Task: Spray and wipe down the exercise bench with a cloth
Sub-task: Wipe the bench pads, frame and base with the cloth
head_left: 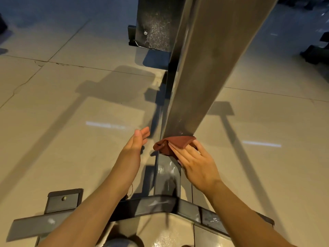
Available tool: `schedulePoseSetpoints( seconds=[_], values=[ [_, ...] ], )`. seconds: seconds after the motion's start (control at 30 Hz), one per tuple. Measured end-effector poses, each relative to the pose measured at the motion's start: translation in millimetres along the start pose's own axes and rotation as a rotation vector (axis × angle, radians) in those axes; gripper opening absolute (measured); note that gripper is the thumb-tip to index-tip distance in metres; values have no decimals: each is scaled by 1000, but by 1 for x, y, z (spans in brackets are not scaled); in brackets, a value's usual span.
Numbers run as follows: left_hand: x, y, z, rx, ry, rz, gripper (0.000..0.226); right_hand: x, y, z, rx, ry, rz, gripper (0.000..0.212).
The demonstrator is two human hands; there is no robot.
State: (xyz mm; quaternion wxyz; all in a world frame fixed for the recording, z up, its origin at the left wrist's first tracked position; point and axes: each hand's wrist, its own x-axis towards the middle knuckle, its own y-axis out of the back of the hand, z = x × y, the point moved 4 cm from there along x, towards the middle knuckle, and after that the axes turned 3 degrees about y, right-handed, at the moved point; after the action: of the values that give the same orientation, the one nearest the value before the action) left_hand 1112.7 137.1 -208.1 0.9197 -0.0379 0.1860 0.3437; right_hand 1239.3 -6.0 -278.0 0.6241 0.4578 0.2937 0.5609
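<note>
Gym floor, seen from above: a person's right hand (196, 164) presses a rust-red cloth (173, 144) against the near end of the exercise bench pad (210, 68), fingers nearly straight and laid flat over the fabric, not curled round it. Cloth sits bunched at the pad's lower edge, just above the dark metal frame (167, 177). Left hand (137, 142) hovers just left of the pad, palm turned inward, fingers straight, holding nothing. Tiled floor (71, 104) lies w/ long shadows either side of the pad.
</note>
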Motion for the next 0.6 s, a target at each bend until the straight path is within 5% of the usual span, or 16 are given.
schedulePoseSetpoints(
  seconds=[0.17, 0.27, 0.37, 0.53, 0.6],
  values=[
    [-4, -7, -7, -33, 16, -21, 56, 30, 94, 39, -14, -191, 534, 57],
    [-5, -12, -4, -43, 13, -32, 68, 53, 114, 55, -50, -250, 646, 62],
    [-2, -6, -3, -41, 5, -18, 59, 50, 82, 48, -125, -146, 554, 67],
    [-6, 3, -16, 6, 19, -45, 72, 21, 8, 25, -263, 241, 12, 91],
    [-8, 9, -24, 26, 21, -47, 72, 22, 7, 26, -314, 307, -85, 99]
  ],
)
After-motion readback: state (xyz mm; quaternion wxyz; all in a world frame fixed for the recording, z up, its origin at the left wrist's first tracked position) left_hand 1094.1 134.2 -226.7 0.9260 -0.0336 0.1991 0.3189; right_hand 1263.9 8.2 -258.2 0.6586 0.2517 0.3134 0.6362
